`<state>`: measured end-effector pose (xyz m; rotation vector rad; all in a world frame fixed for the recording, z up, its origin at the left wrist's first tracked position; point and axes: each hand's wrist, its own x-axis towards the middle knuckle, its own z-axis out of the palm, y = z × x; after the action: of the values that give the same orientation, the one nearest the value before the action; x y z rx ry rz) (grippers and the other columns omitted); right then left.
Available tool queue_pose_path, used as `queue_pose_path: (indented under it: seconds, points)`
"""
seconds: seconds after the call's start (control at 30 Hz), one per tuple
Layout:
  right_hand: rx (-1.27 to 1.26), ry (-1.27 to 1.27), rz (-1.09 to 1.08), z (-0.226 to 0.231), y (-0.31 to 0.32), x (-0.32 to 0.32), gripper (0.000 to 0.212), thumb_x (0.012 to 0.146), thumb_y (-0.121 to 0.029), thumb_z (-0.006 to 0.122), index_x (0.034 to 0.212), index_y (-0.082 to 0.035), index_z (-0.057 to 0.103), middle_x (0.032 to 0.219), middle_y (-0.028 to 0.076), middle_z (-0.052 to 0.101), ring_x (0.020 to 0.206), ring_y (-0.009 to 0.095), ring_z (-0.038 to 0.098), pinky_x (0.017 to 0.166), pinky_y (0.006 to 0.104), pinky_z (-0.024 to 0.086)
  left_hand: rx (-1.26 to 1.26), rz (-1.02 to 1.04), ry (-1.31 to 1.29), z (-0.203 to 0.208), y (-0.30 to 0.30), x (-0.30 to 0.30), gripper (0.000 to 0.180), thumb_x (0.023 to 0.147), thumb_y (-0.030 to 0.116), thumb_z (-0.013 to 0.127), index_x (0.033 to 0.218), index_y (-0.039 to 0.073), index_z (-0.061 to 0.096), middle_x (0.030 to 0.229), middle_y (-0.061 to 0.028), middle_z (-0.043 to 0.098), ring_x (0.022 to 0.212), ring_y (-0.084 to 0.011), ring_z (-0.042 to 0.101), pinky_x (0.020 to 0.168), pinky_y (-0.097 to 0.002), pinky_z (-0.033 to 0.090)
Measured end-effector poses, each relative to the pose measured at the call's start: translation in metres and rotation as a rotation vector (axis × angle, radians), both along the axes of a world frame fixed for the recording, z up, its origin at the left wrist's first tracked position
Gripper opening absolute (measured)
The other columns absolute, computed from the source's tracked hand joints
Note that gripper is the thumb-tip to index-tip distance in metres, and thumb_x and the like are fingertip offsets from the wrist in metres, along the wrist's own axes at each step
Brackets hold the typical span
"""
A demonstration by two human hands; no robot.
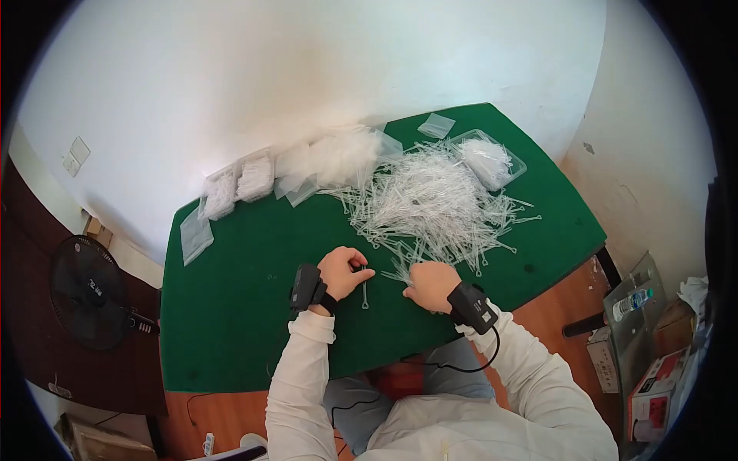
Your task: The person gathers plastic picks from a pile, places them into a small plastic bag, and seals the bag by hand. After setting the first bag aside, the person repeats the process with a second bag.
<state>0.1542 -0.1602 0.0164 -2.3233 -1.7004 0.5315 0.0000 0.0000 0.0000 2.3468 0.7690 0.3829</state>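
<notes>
My left hand [344,273] is closed in a pinch over the green table. A single clear plastic stick [365,296] with a small loop at its lower end hangs from its fingertips. Just to the right, my right hand [433,287] is closed round a small bunch of the same sticks [395,270], whose ends poke out to the left. Its fingertips are partly hidden under the hand. Behind both hands spreads a large loose heap of clear sticks [430,192], its near edge almost touching my right hand.
The green tabletop [231,307] bears a pile of clear plastic bags [330,157], two filled containers [255,177] at the far left, and a clear tray [516,170] of sticks at the far right. A black fan [88,292] stands left; a bottle [632,304] lies right.
</notes>
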Motion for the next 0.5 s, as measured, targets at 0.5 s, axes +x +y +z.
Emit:
queue_pose_path:
  seconds: [0.5]
  points:
    - [-0.239, 0.844, 0.060, 0.018, 0.021, 0.040, 0.020, 0.089, -0.019, 0.046, 0.075, -0.005, 0.045, 0.063, 0.006, 0.057, 0.046, 0.014, 0.055, 0.041, 0.0268, 0.044, -0.123, 0.001, -0.058, 0.003, 0.002, -0.014, 0.025, 0.068, 0.016, 0.076, 0.082, 0.004, 0.060, 0.074, -0.0049, 0.060, 0.063, -0.0145, 0.059, 0.058, -0.0265, 0.047]
